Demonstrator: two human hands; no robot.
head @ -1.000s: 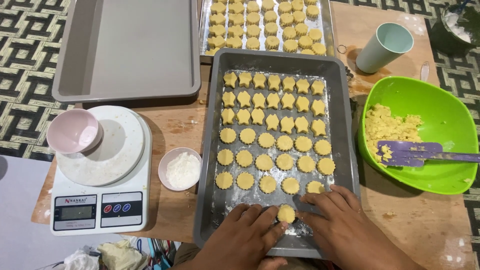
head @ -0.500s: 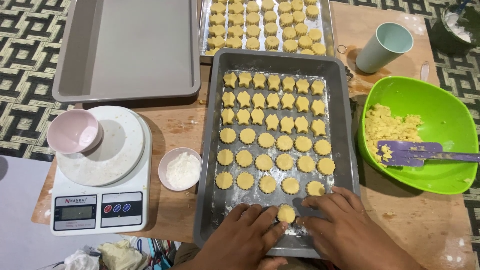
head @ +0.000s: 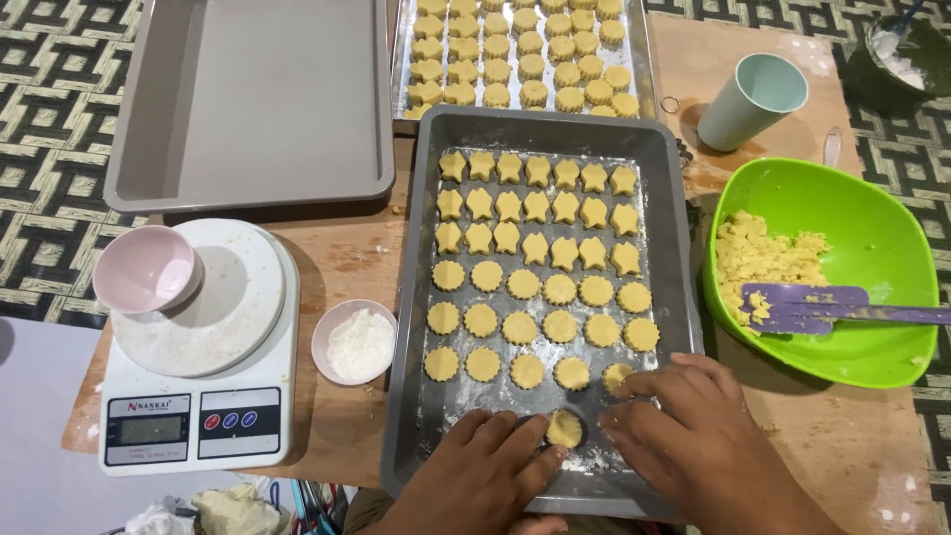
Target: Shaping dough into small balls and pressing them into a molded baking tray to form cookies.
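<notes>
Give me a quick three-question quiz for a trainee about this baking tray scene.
1. True or false: both hands rest inside the grey tray.
2. What lies between the left hand and right hand? A) a round dough piece B) a spoon C) a cup
3. What tool lies in the green bowl?

Key: 1 true. 2 A, the round dough piece. 3 a purple spatula.

A home baking spot, set low on a wooden board [head: 347, 267] over a woven patterned mat [head: 59, 149]. Trays of cut dough cookies [head: 535, 267], a kitchen scale [head: 198, 396] and a green mixing bowl [head: 872, 228] crowd it.
</notes>
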